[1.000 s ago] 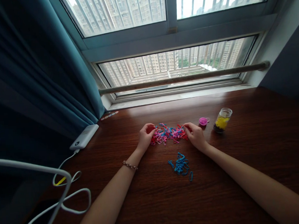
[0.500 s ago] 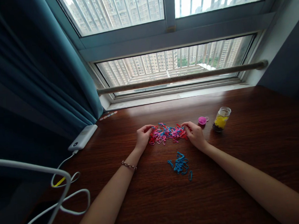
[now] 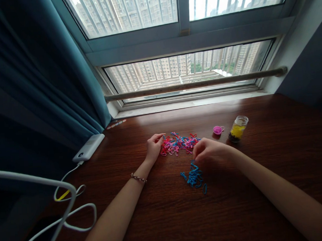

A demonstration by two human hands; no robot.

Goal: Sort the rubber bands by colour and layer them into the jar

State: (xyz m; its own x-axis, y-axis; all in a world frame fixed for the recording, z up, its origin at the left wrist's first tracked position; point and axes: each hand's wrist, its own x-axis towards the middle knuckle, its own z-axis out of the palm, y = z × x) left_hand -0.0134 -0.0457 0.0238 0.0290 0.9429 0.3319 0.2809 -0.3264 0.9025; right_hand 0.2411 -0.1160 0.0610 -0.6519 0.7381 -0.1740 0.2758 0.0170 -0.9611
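Note:
A heap of small pink, red and blue elastic bands (image 3: 178,143) lies on the dark wooden table (image 3: 237,203). My left hand (image 3: 153,149) rests at the heap's left end, fingers curled against it. A smaller pile of blue bands only (image 3: 194,177) lies nearer to me. My right hand (image 3: 206,151) hovers just above that blue pile, fingertips pinched together and pointing down; what they hold is too small to see. A braided bracelet (image 3: 138,178) sits on my left wrist.
A small glass jar (image 3: 238,129) with yellow and dark contents stands open at the right, its pink lid (image 3: 217,130) beside it. A white power bank (image 3: 88,147) with white cables (image 3: 73,209) lies at the left by the teal curtain (image 3: 38,77). The window sill is behind.
My right hand has left the right end of the mixed heap and moved toward me, over the blue pile. The left hand has stayed in place.

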